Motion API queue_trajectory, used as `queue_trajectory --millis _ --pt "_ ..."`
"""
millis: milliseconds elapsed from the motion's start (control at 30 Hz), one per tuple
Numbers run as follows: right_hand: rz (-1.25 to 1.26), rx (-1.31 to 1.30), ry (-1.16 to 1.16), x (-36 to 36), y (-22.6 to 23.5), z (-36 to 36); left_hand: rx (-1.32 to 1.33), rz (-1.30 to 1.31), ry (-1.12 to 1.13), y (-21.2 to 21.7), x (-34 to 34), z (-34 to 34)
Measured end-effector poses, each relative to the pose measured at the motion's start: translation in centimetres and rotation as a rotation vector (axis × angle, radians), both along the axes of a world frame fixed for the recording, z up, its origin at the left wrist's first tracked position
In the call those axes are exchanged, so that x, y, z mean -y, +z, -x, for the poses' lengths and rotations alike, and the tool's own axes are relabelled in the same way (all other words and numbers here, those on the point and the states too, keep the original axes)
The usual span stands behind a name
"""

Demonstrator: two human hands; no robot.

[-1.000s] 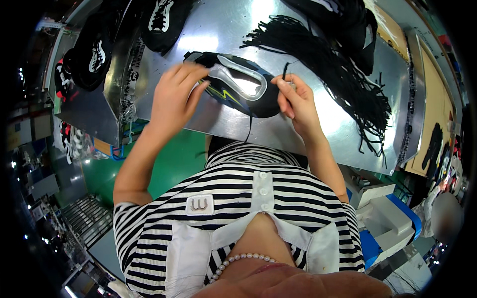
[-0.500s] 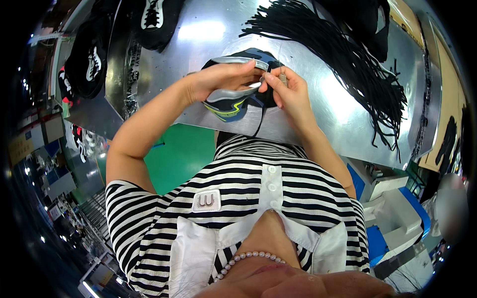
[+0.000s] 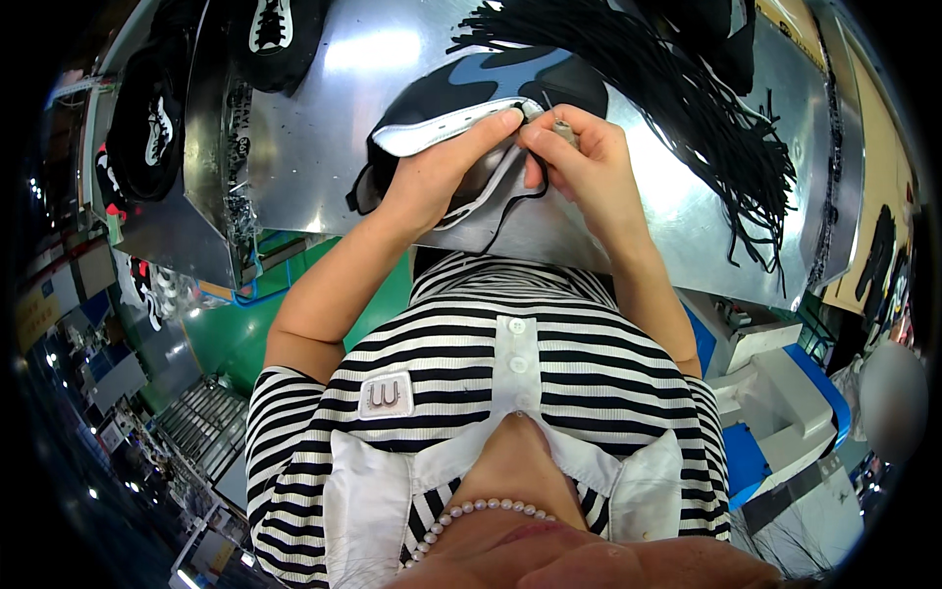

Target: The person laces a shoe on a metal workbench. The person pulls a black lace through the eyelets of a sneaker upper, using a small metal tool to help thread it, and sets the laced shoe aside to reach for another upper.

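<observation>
A black and blue shoe upper (image 3: 451,83) with a white eyelet strip lies on its side on the metal table before me. My left hand (image 3: 437,172) grips it along the eyelet strip, thumb pressed near the strip's end, other fingers hidden inside the opening. Close to that thumb, my right hand (image 3: 594,162) pinches a thin needle-like tool (image 3: 562,130) with a beige handle; its far tip is too fine to make out. A black shoelace (image 3: 505,214) hangs from the upper between my hands, toward the table's near edge.
A thick bundle of black laces (image 3: 677,108) spreads across the table's right half. Black shoes with white lacing, one (image 3: 270,39) at the far left and another (image 3: 157,137) beyond a metal divider, stand nearby. A white and blue machine (image 3: 775,412) is at lower right.
The upper has been turned over so its blue side now faces up, and the yellow-green trim is out of sight. My left hand has shifted its grip, thumb now on the strip.
</observation>
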State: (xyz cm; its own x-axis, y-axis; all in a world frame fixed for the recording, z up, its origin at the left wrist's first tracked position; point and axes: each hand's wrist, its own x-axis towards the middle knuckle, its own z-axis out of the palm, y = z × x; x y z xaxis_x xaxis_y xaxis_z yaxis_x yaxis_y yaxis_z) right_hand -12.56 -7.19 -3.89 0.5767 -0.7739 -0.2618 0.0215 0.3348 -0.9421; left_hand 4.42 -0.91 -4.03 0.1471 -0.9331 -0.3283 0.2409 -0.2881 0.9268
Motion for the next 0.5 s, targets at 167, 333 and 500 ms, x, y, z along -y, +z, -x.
queue_trajectory --millis 167,333,500 --pt "0.102 -0.13 0.011 -0.7 0.8 -0.1 0.219 0.103 0.077 0.3 -0.3 1.1" --pt "0.295 -0.041 -0.11 -1.6 0.9 0.8 0.233 0.116 0.113 -0.1 -0.2 1.1" --pt "0.368 -0.064 -0.079 -1.1 0.5 0.9 0.232 0.071 0.119 0.5 -0.4 1.5"
